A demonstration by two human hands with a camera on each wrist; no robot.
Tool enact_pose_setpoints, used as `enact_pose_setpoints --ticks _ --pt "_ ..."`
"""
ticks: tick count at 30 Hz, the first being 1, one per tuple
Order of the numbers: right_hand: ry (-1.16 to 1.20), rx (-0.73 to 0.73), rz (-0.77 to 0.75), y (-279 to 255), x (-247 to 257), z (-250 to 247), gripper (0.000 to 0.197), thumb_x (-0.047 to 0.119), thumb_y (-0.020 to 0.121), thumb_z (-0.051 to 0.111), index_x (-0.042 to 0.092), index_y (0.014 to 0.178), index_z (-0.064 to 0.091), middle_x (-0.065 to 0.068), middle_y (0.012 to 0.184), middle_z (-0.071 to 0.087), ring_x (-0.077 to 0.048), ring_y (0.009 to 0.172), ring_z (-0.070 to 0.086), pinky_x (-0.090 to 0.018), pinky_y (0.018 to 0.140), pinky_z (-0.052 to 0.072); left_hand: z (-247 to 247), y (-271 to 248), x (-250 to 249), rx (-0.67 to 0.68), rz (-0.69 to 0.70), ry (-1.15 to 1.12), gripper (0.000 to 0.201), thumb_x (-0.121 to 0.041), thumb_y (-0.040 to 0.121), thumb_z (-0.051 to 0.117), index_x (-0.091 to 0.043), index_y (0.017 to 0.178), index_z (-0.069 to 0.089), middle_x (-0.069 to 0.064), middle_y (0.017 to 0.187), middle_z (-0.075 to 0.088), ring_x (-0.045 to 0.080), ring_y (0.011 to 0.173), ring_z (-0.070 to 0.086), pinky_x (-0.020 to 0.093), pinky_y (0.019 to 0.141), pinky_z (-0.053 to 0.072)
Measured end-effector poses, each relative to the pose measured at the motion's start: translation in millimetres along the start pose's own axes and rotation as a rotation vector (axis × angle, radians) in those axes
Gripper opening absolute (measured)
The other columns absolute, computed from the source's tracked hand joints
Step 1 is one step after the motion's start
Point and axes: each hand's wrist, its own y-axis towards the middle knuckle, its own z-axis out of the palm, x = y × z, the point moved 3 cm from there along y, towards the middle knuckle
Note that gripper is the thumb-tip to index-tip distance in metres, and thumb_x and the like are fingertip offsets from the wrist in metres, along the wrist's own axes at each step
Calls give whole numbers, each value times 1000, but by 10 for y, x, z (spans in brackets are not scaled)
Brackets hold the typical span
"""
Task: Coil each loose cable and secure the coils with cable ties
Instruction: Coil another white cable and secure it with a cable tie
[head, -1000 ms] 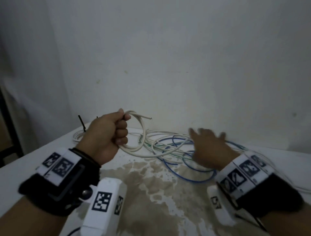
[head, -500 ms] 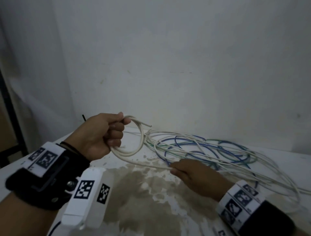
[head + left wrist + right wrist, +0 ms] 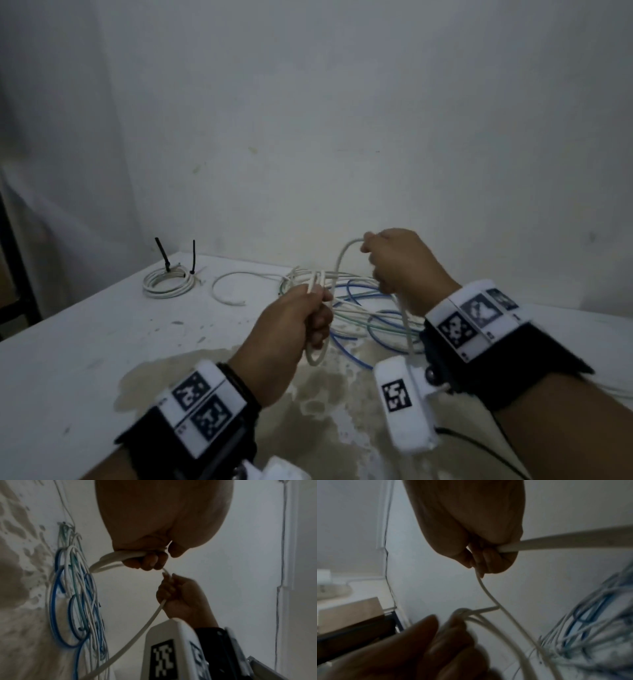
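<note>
My left hand (image 3: 310, 317) grips a small coil of thick white cable (image 3: 317, 354) above the table, its loops hanging below the fist (image 3: 147, 559). My right hand (image 3: 387, 260) is raised higher and to the right, gripping the same white cable (image 3: 342, 257), which arcs down to the left hand and trails past the right wrist (image 3: 137, 637). In the right wrist view the cable (image 3: 573, 542) leaves the fist (image 3: 489, 559) sideways. A tangle of blue, green and white cables (image 3: 370, 318) lies on the table behind both hands.
A finished white coil (image 3: 168, 282) bound with two upright black cable ties (image 3: 162, 255) lies at the table's far left. A short loose white cable (image 3: 226, 291) curves beside it. The white table (image 3: 85, 342) has a brown stain (image 3: 325, 411) near me. A wall stands behind.
My right hand has risen from the table, where it pinched the white cable, to above and right of the left hand, drawing the cable up into a new loop. The view has shifted left.
</note>
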Motion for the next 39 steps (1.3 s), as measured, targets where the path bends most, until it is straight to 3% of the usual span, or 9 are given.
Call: enact_pose_setpoints --ticks 3,9,11,14,18,22,26,32,39 --pt "256 125 22 -207 92 170 16 16 93 44 12 83 56 1 61 42 -13 48 36 -24 47 29 54 96 56 -14 19 -161 28 -23 103 32 -7 87 49 0 59 34 13 50 29 27 55 26" --pt "148 108 -252 -572 152 266 24 17 95 50 9 85 71 6 58 60 -6 46 52 -20 53 42 96 179 11 28 -2 -305 49 -47 100 30 -7 93 58 2 57 34 14 51 34 26 54 30" --pt "67 96 -353 -679 154 310 24 20 95 51 13 85 72 2 62 63 -7 54 58 -23 60 47 128 193 16 53 5 -272 62 -55 96 30 -3 100 63 7 58 48 21 60 46 32 63 38" --pt "-120 24 -482 -753 100 377 21 23 95 51 17 90 71 -3 71 57 -9 70 51 -16 62 37 139 226 27 17 -10 -255 62 -56 94 37 -3 110 65 16 95 71 28 94 66 37 85 47" --pt "-162 -7 -555 -845 35 399 29 22 96 47 25 120 62 11 81 44 5 74 42 -4 70 32 91 250 10 -69 15 -282 37 -44 94 48 -11 95 65 13 90 58 24 81 56 33 70 43" --pt "-98 1 -611 -944 -19 428 30 21 92 44 19 116 61 13 91 50 8 82 43 -1 77 31 86 228 -69 -68 23 -426 33 -35 96 44 -14 75 55 1 61 50 16 61 46 28 63 37" --pt "-141 -44 -667 -1025 -54 468 31 27 94 39 19 117 60 2 95 60 2 83 44 -2 76 30 89 219 -113 2 -7 -517 33 -33 97 37 -13 71 44 1 56 41 16 52 35 28 59 32" --pt "-250 2 -730 -1164 -109 520 30 16 93 46 35 116 43 -1 94 57 -18 80 54 -38 67 50 31 217 -121 46 -50 -590 37 -36 97 35 -15 67 42 -3 48 30 13 45 30 27 55 24" --pt "-369 -88 -750 -1161 -312 514 29 25 87 48 21 113 61 4 92 69 -8 83 57 -20 66 47 -56 230 -129 112 -94 -665 28 -28 92 34 -17 68 44 -8 48 28 10 40 31 24 47 33"
